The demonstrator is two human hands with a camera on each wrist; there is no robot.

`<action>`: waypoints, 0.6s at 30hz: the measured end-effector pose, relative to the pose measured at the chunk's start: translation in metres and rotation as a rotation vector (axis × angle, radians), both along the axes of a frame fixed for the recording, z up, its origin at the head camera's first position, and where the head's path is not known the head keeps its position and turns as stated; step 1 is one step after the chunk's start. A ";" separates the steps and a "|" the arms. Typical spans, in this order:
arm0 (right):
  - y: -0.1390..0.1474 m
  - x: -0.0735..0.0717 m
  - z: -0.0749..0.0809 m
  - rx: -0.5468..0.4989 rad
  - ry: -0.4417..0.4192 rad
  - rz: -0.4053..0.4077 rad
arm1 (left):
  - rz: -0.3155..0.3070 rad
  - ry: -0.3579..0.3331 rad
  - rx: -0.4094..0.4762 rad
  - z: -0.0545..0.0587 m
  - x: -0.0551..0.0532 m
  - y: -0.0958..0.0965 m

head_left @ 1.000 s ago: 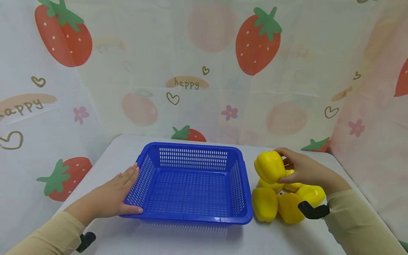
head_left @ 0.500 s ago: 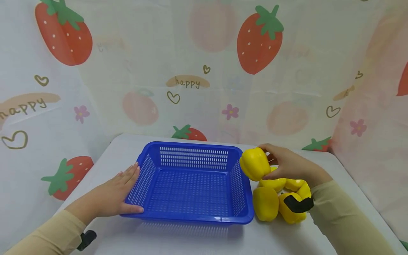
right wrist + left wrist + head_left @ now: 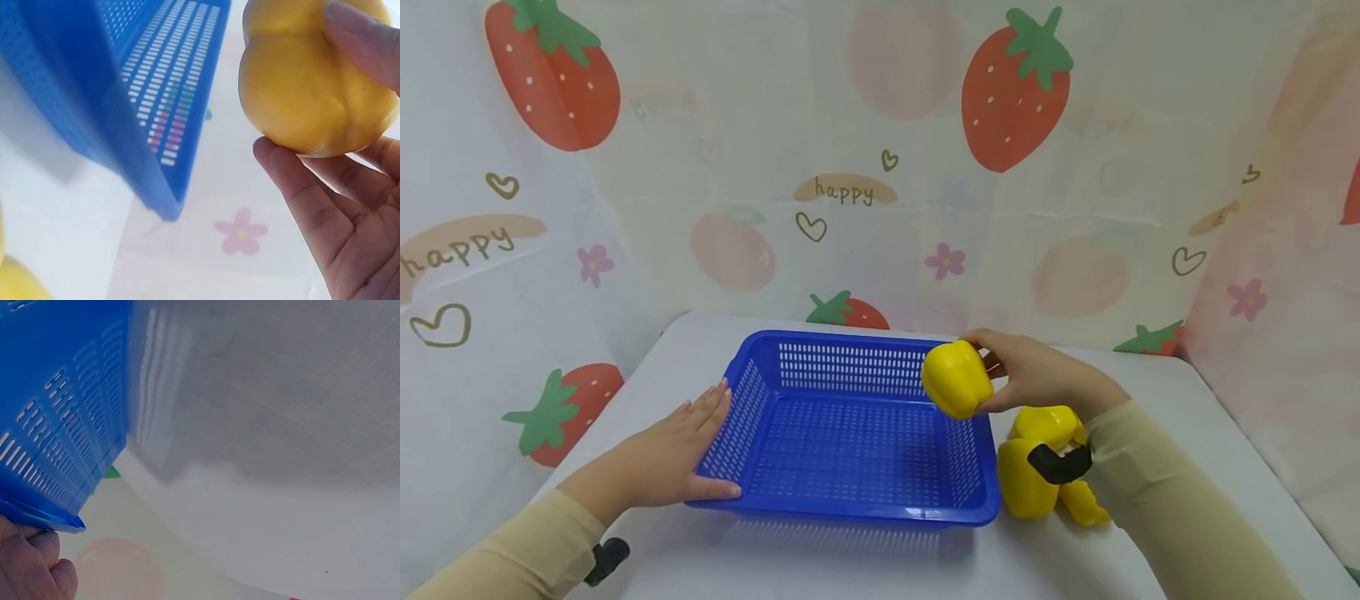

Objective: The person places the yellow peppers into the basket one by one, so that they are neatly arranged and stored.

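Observation:
A yellow bell pepper (image 3: 957, 379) is in my right hand (image 3: 1037, 372), pinched between thumb and fingers over the right rim of the blue basket (image 3: 880, 512). The right wrist view shows the thumb on one side of the pepper (image 3: 294, 94) and the fingertips against the other. My left hand (image 3: 658, 467) rests at the basket's left side, fingers fairly straight along the rim and the thumb at the near corner. In the left wrist view, only part of that hand (image 3: 31, 565) shows beside the rim. The basket's inside shows a bare perforated floor.
Several more yellow bell peppers (image 3: 1027, 483) lie on the white table (image 3: 760, 567) just right of the basket, partly hidden by the right forearm (image 3: 1172, 500). Behind the table hangs a strawberry-print cloth (image 3: 910, 225).
My right hand has carried the pepper leftward from above the other peppers to over the basket's right rim. The left hand and the basket stay in place.

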State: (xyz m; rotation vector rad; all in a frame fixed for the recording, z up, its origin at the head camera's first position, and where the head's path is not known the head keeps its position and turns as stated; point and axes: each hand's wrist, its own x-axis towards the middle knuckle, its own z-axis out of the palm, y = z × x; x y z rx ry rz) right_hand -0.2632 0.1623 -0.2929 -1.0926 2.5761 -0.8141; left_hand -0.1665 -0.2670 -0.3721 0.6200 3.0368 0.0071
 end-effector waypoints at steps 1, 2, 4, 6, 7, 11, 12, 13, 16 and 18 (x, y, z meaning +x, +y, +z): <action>-0.003 -0.001 0.000 -0.006 -0.003 0.011 | -0.001 0.003 0.001 0.000 0.000 -0.001; -0.007 -0.002 0.000 -0.012 -0.006 0.021 | -0.003 0.005 0.004 0.000 0.000 -0.001; -0.012 -0.006 -0.005 -0.013 -0.001 0.042 | -0.001 0.004 0.010 0.000 0.000 -0.001; -0.018 -0.008 -0.007 -0.015 0.001 0.055 | -0.006 0.010 0.015 0.000 0.000 -0.001; -0.021 -0.008 -0.008 -0.013 0.005 0.058 | -0.007 0.010 0.019 0.000 0.000 -0.001; -0.032 -0.010 -0.009 0.001 0.024 0.065 | 0.002 0.005 0.006 0.001 -0.001 -0.001; -0.036 -0.010 -0.009 0.002 0.029 0.068 | 0.007 0.002 0.002 0.001 -0.001 -0.001; -0.039 -0.011 -0.009 0.003 0.034 0.071 | 0.012 -0.001 -0.002 0.001 -0.001 -0.001; -0.047 -0.012 -0.010 -0.014 0.029 0.093 | 0.003 -0.005 0.009 0.002 -0.001 0.000; -0.052 -0.013 -0.012 -0.024 0.021 0.109 | -0.005 -0.008 0.018 0.002 -0.001 0.001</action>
